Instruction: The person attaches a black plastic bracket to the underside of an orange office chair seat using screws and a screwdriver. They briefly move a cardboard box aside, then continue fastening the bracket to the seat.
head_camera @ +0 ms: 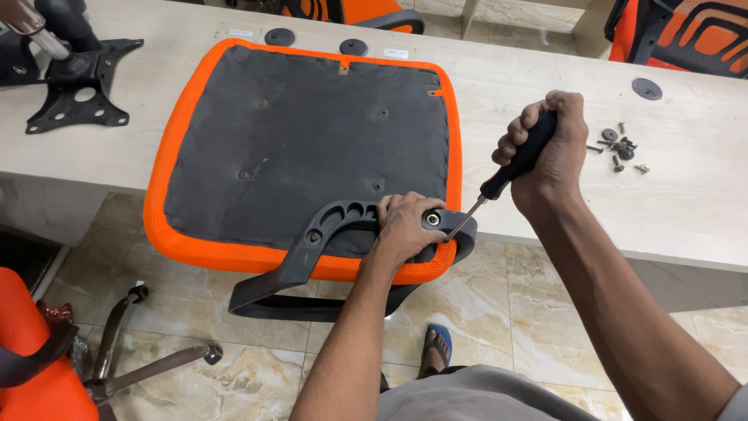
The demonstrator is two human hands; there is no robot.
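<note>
Head view: I am driving a screw into a chair armrest bracket with both hands busy.

My right hand (549, 148) is gripping the black screwdriver (506, 173), its tip meeting the screw (432, 219) on the armrest bracket (335, 234). My left hand (403, 228) is pressing flat on that bracket, lying over the near edge of the upturned orange seat (308, 148). Loose screws (619, 150) are sitting right of the seat on the table (545, 70).
</note>
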